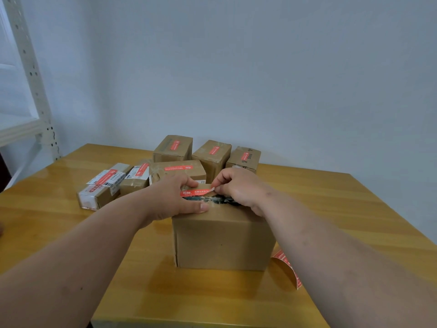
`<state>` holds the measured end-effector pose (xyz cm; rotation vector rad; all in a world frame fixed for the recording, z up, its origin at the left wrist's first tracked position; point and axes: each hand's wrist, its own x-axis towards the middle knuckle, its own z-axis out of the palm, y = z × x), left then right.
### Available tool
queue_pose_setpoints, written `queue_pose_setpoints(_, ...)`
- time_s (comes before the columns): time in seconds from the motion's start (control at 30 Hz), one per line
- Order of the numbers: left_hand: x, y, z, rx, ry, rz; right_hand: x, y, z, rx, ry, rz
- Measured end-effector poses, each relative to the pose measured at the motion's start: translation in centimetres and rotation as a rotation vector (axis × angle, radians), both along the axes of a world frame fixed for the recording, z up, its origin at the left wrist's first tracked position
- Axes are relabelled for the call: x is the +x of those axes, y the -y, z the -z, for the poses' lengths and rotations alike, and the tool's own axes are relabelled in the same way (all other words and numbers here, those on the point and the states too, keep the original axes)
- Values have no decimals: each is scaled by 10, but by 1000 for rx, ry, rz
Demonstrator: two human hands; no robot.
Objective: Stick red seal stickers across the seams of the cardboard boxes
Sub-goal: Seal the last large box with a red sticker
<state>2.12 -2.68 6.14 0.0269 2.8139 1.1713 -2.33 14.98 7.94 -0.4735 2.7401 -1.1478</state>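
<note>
A tall brown cardboard box [224,240] stands near the front edge of the glossy yellow wooden tabletop [331,209], roughly midway along it. Across its top lies a long red seal sticker with white print [197,192], just above a dark torn strip of old tape. The left hand [176,197] rests on the box's top left edge, its curled fingers holding down the sticker's left end while the thumb presses flat along the top. The right hand [238,188] pinches the sticker's right end, which is lifted slightly and shows a white underside.

Behind, toward the tabletop's far edge, stand six smaller brown cardboard boxes [173,149], each already carrying a red sticker. By the right forearm, close to the tall box's lower right corner, lies a curled sheet of red stickers [287,268]. A white metal shelf frame [30,74] stands beyond the far left corner.
</note>
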Motion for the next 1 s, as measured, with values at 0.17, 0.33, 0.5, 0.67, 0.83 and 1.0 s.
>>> queue_pose_setpoints(0.17,0,1,0,6,1,-2,2,0,-5,-50,13,-4)
queue_pose_setpoints(0.33,1,-1,-2,12,9,-5,4,-1,-3,-73,-35,-2)
queue_pose_setpoints(0.5,2,-3,-3,13,20,-11,6,1,1,-41,-172,5)
queue_pose_setpoints(0.67,5,-2,-4,33,20,-19,10,11,-6,-30,-293,-56)
queue_pose_setpoints(0.83,7,-2,-4,37,34,-41,8,8,-23,-131,-352,-32)
queue_pose_setpoints(1.0,9,-2,-6,222,74,-46,10,-12,-27,-177,-286,-41)
